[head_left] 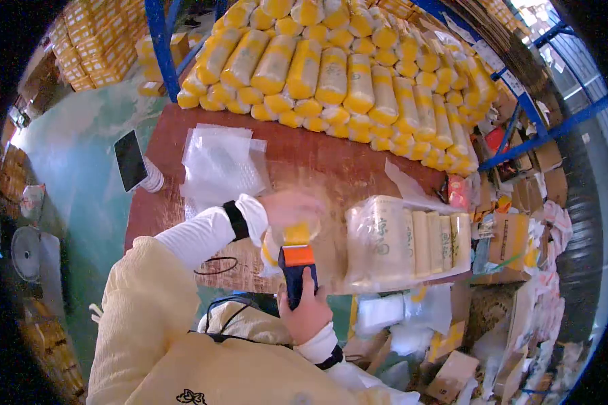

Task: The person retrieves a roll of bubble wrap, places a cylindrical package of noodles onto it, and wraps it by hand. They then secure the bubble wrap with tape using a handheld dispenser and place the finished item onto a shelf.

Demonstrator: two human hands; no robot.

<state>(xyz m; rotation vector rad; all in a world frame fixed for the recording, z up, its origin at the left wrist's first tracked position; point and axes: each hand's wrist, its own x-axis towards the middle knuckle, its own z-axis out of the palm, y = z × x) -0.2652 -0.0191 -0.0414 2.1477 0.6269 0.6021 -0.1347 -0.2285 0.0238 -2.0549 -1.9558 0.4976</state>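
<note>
My right hand (307,312) is wrapped round the dark handle of a tape dispenser (296,263) with an orange front, near the table's front edge. Yellow tape (296,234) shows just beyond the dispenser. Blurred by motion, my left hand (292,208) reaches over a wrapped package (271,248) beside the tape; its fingers are smeared. To the right, a clear plastic bag (375,246) holds several upright paper-wrapped bundles with green print. Sheets of bubble wrap (221,165) lie at the left of the red-brown table (317,158).
A tall stack of yellow-taped rolls (331,74) fills the table's back. A phone or tablet (130,160) stands at the left edge by a white cylinder (153,177). A black cord loop lies near my left sleeve. Cartons and plastic packaging (412,314) crowd the right side.
</note>
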